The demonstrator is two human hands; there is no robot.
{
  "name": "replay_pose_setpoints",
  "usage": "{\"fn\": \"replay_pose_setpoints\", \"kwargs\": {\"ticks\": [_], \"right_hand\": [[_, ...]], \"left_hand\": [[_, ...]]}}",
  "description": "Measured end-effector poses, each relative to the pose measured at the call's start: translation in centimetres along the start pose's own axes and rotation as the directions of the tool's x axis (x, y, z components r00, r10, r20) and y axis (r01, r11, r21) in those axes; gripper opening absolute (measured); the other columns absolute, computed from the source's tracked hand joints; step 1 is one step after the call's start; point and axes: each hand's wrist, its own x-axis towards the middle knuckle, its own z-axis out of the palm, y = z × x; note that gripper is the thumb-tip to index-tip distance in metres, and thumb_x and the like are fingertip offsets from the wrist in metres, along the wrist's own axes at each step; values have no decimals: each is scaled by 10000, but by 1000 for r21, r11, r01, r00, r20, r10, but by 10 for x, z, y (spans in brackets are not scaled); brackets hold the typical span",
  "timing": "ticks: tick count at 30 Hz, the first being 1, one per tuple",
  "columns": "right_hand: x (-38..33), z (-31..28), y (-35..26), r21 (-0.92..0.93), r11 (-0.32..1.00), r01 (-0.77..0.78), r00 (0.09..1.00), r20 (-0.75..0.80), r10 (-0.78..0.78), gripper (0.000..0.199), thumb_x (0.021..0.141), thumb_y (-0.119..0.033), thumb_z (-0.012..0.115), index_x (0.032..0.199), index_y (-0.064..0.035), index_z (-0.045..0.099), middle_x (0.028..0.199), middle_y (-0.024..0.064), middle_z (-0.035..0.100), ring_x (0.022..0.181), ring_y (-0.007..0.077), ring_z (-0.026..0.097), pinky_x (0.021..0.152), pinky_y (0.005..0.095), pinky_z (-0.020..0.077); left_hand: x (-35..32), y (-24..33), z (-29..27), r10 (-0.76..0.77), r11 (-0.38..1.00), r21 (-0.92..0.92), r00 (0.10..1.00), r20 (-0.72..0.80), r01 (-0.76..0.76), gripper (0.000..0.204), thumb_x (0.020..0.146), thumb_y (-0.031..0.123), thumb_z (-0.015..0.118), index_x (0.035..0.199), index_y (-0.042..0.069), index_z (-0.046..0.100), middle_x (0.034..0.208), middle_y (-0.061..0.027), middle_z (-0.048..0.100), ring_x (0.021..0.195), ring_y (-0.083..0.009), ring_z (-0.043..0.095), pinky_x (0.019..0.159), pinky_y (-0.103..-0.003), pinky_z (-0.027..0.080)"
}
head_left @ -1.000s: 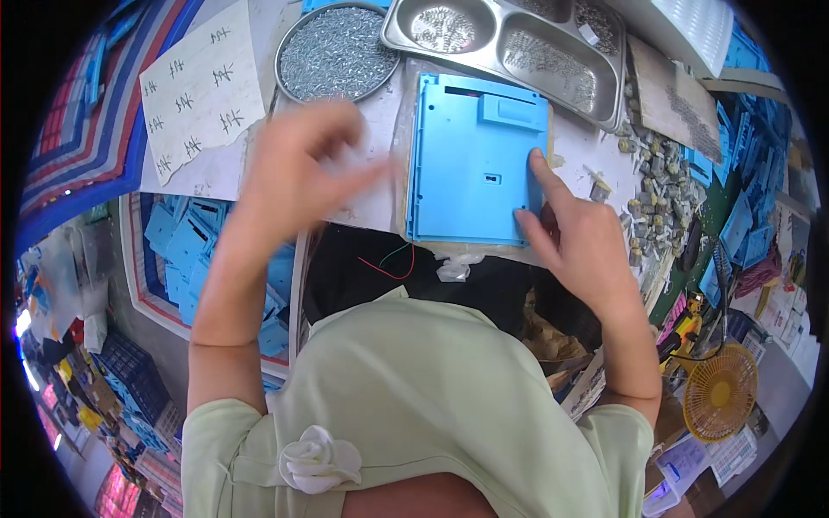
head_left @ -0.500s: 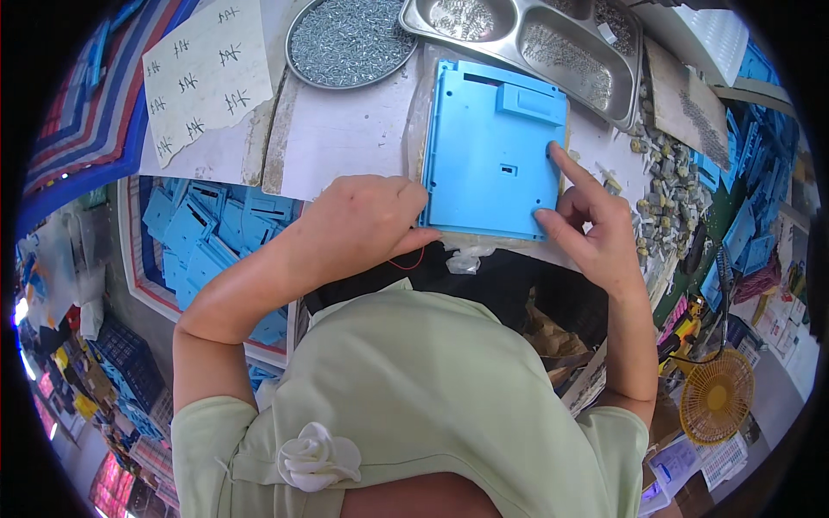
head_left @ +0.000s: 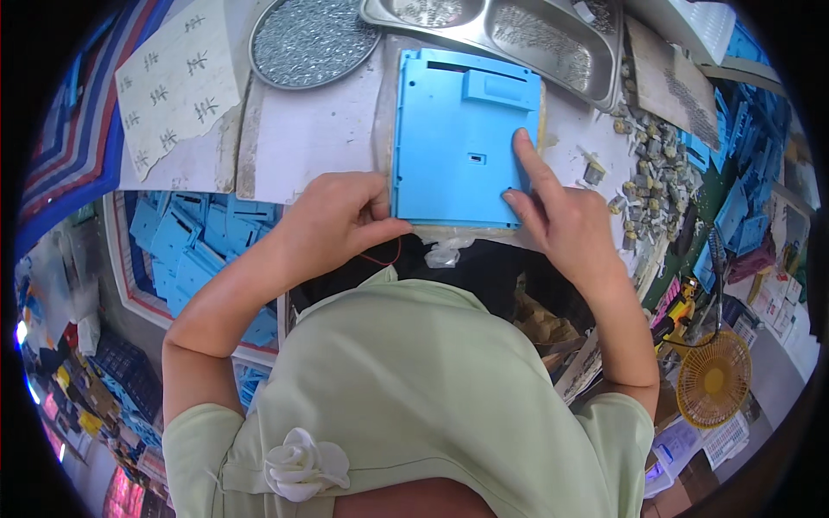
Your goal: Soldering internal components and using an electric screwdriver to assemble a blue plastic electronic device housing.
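Note:
A flat blue plastic panel (head_left: 445, 186) lies in front of me on the worktop. It has a slot and a raised block near its far edge, a small opening near the middle, and holes along its sides. My left hand (head_left: 341, 211) is closed at the near left corner, its thumb along the near edge and its curled fingers against the left side. On the right, my right hand (head_left: 570, 216) touches the panel with a stretched index finger and a spread thumb. The other right fingers are bent and partly hidden.
Beyond the panel are a round metal dish (head_left: 256, 53) of small screws and a divided steel tray (head_left: 471, 36) holding small metal parts. Small grey-and-yellow parts (head_left: 643, 186) are heaped at right. A crate (head_left: 129, 285) of blue panels stands at left; a yellow fan (head_left: 713, 380) is at lower right.
The whole view has shifted, so the worktop, panel and both hands appear farther left and slightly higher. Both hands keep about the same places on the panel.

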Motion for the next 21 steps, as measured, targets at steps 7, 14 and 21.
{"fn": "replay_pose_setpoints", "kwargs": {"ticks": [7, 14, 21], "right_hand": [[4, -13, -7, -140, 990, 10, 999, 41, -4, 716, 892, -359, 777, 1522, -141, 514, 568, 84, 609, 494, 266, 617, 516, 383, 481], [11, -19, -15, -139, 990, 17, 993, 116, 0, 862, 828, -482, 810, 1504, -41, 508, 534, 55, 573, 473, 248, 612, 502, 367, 480], [14, -23, -25, -212, 977, -11, 985, 165, 47, 917, 822, -519, 803, 1498, 15, 487, 543, 52, 582, 479, 243, 621, 510, 359, 492]], "left_hand": [[8, -18, -10, -148, 877, -415, 959, 243, 241, 324, 914, 131, 791, 734, 67, 530, 649, 61, 527, 590, -26, 455, 517, -230, 356], [7, -23, -1, -168, 763, -584, 957, 235, 278, 297, 960, 162, 740, 748, 72, 552, 648, 26, 581, 532, -41, 540, 471, -211, 409], [17, -20, -9, -259, 687, -599, 909, 327, 411, 382, 1053, 303, 597, 798, 25, 653, 698, -70, 680, 535, -113, 649, 478, -220, 500]]}}
